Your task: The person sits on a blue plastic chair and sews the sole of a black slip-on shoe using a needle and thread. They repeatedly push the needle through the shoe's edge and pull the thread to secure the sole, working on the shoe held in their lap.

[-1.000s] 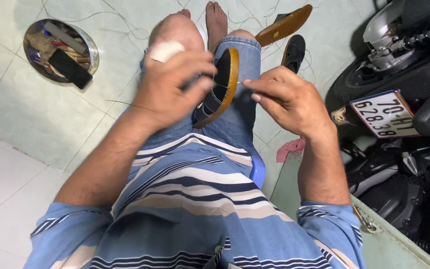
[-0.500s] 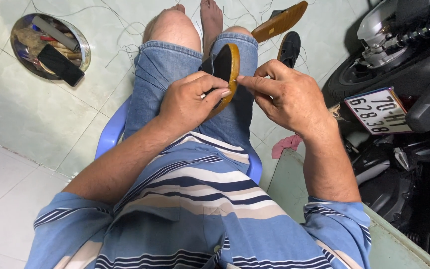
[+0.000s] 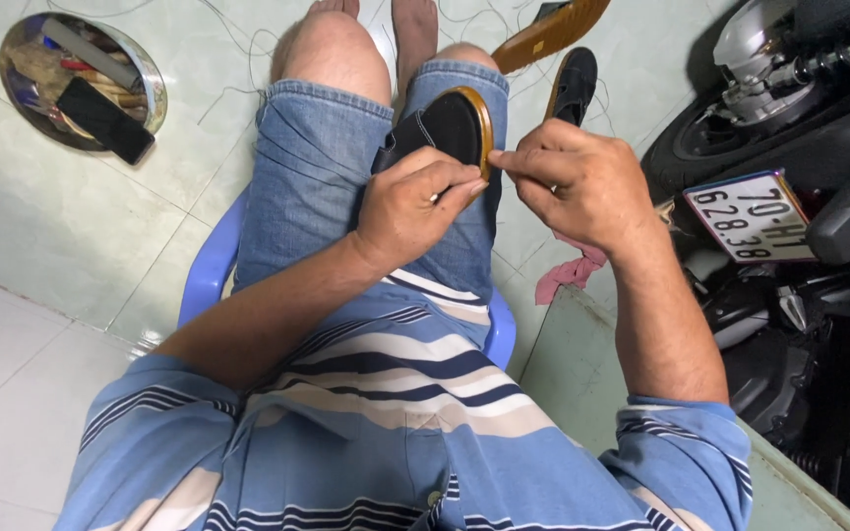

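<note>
Sandal (image 3: 455, 123) half hidden, left hand (image 3: 410, 202) clamped on it, right hand (image 3: 568, 177) fingers pinched together.

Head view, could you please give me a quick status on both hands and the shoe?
Left hand gripping black shoe on lap. Right hand pinching at its tan sole edge. Nothing blocking; second shoe on the floor beyond.

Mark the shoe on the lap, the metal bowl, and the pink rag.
black shoe (image 3: 445, 128), head view, on its dark upper beside the tan sole edge
metal bowl (image 3: 154, 88), head view, on its right rim
pink rag (image 3: 561, 277), head view, on the middle of the cloth on the floor
</note>
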